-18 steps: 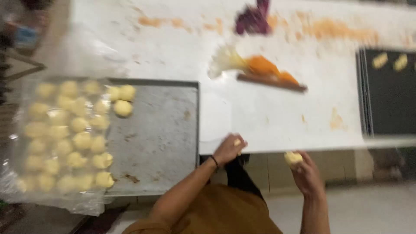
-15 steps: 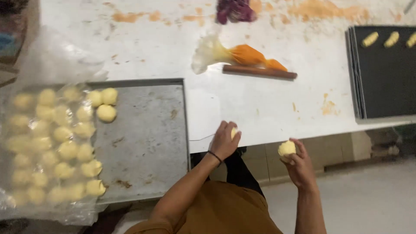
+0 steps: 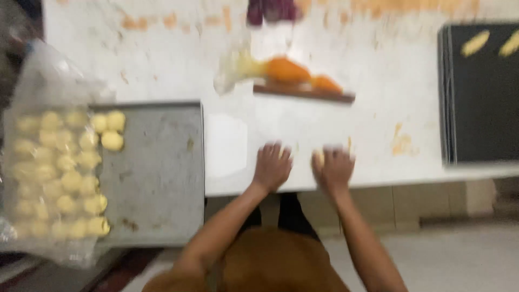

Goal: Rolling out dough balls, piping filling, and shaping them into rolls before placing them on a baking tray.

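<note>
1. One white bench (image 3: 324, 135) fills most of the view; orange smears streak its far side and mark a spot near the right.
2. One grey metal tray (image 3: 157, 173) sits at the bench's left end, its right half bare.
3. One stack of dark trays (image 3: 476, 108) lies at the right end, with two pale dough pieces (image 3: 476, 43) on top at the far edge.
4. One clear plastic sheet (image 3: 48, 92) covers the left part of the grey tray.
5. Many round yellow dough balls (image 3: 59, 173) lie in rows under the sheet, too blurred to count; three more sit just past its edge.
6. One brown wooden board (image 3: 303, 92) lies mid-bench with two orange lumps (image 3: 286, 69) on it and one pale bag (image 3: 238, 67) at its left end.
7. One dark purple heap (image 3: 270, 11) lies at the far edge.
8. Two hands press on the near edge of the bench, close together. The left hand (image 3: 273, 165) lies palm down; what its grip covers cannot be told.
9. The right hand (image 3: 335, 167) lies just beside it, its grip loosely over one small yellow dough ball (image 3: 318, 158) that peeks out at its left, resting on the bench.
</note>
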